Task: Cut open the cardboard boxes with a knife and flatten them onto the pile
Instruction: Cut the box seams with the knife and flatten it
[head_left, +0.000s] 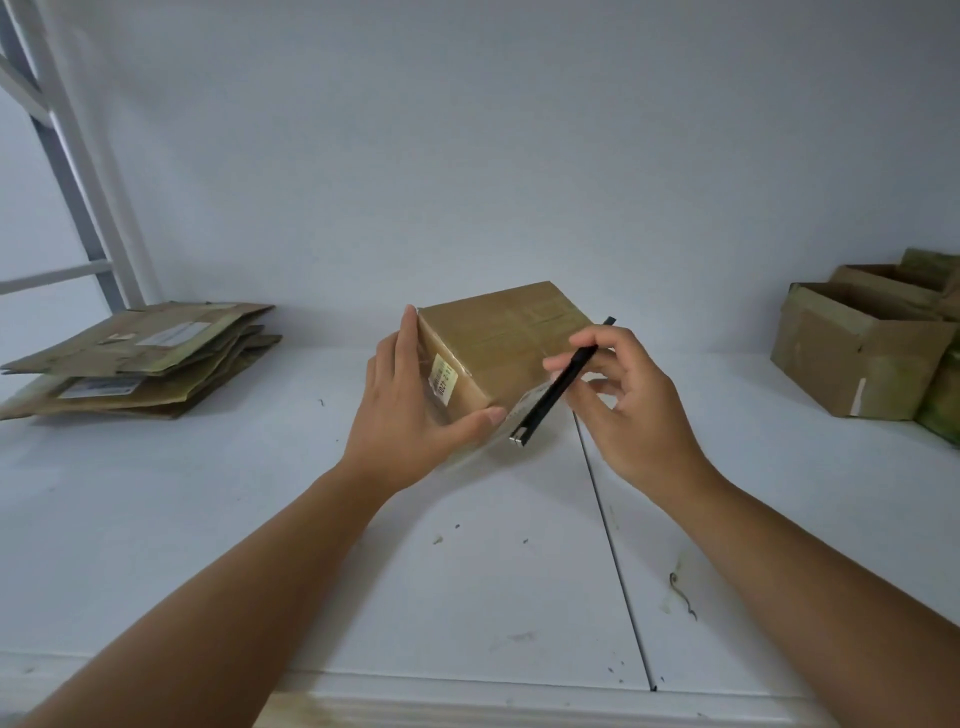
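Box (498, 348), cardboard, small, sealed with glossy clear tape; stands on the white surface (208, 519) at centre, a little toward 12 o'clock, near corner turned toward the person. Printed label on the left face, second label at the near right edge.

Left hand (410, 415): at 9 o'clock of the box, fingers (408, 338) straight and spread along the left face, thumb pressed across the near corner; steadies rather than lifts.

Right hand (628, 395): at 3 o'clock, fingers pinching a slim black knife (553, 387) pen-fashion, metal tip pointing down at the near right edge of the box.

Handling, judged: light and probably empty; walls stiff but crushable; taped skin slippery, so it is best held flat-palmed on a side face, away from the blade's line. Tape seams offer the easiest cut.

Pile (140, 358) of flattened cartons: 9 o'clock, well apart.

Open boxes (857, 353), uncut: 3 o'clock, at the surface's far right.
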